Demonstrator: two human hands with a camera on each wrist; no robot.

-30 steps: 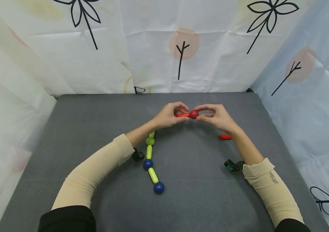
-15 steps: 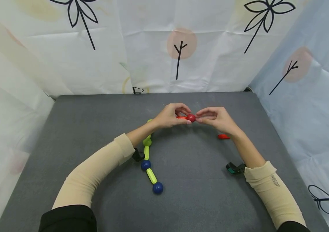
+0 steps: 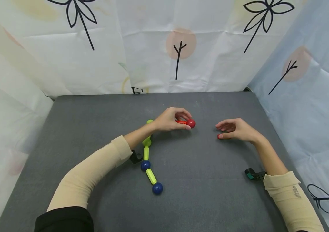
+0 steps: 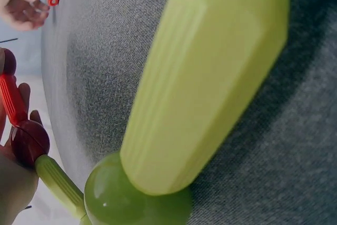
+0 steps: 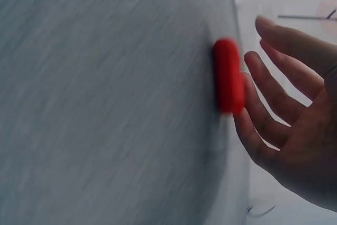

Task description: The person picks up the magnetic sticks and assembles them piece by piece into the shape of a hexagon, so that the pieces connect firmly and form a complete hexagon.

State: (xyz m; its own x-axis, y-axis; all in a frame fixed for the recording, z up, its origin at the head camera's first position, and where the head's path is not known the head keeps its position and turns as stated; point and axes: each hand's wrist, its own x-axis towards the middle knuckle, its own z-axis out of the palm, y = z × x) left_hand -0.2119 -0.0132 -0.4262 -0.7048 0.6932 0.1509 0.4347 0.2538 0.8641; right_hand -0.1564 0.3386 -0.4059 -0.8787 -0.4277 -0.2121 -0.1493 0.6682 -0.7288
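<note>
My left hand (image 3: 170, 120) holds a red rod (image 3: 181, 122) with a red ball (image 3: 191, 123) on its end. In the left wrist view, a second red ball (image 4: 30, 143) joins that rod to a yellow-green rod (image 4: 59, 185), which runs to a green ball (image 4: 124, 196). The rest of this toy chain lies below my left forearm, down to a blue ball (image 3: 157, 188). My right hand (image 3: 238, 130) is spread beside a loose red rod (image 5: 229, 76) on the table, with nothing in its grasp. In the head view its thumb and fingers mostly hide that rod.
The grey table (image 3: 193, 206) is bounded by a white printed cloth (image 3: 150, 58) behind and a bluish cloth (image 3: 312, 112) on the right. A dark wrist camera (image 3: 255, 175) hangs below the right forearm, another (image 3: 135, 157) close to the chain.
The right hand has left the red ball and moved right and nearer, to the loose red rod. My left hand, still holding the chain's red end, has come slightly lower in view.
</note>
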